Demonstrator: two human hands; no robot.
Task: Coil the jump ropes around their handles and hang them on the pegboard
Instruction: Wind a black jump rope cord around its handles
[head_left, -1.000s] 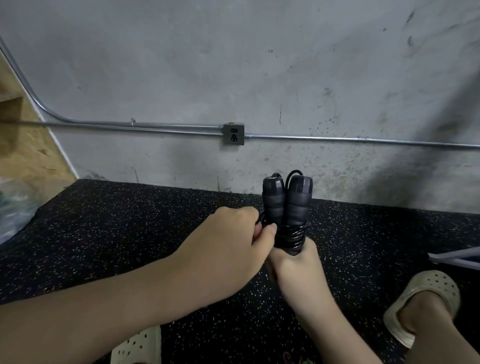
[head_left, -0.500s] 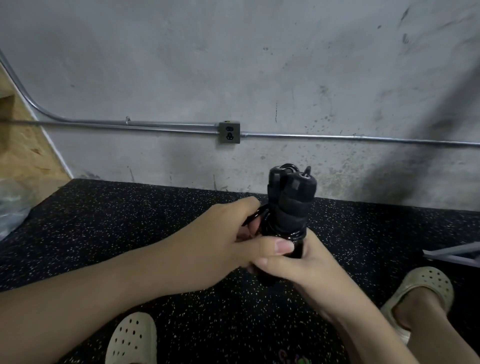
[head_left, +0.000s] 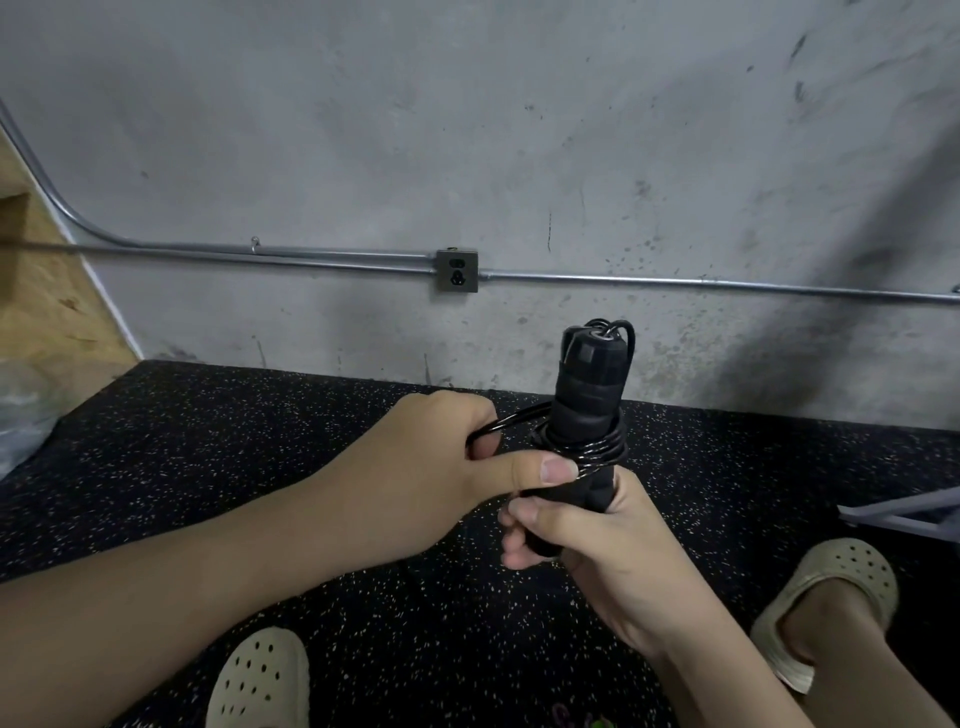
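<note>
A black jump rope's two handles (head_left: 589, 384) stand upright together in front of me, with several turns of glossy black rope (head_left: 597, 449) coiled around their middle. My right hand (head_left: 597, 540) grips the lower ends of the handles from below. My left hand (head_left: 441, 467) sits just left of them, fingers curled around a loose stretch of rope that runs to the coil, thumb pointing at the handles. No pegboard is in view.
Black speckled rubber flooring (head_left: 208, 467) ends at a grey concrete wall with a metal conduit (head_left: 675, 283) and an outlet box (head_left: 456, 270). Two beige clogs (head_left: 826, 597) are on my feet. A wooden panel (head_left: 47, 291) stands left; a grey metal bar (head_left: 904, 512) lies right.
The handles turned from side by side to one behind the other. My left hand drew back to the left, pulling a length of rope out from the coil.
</note>
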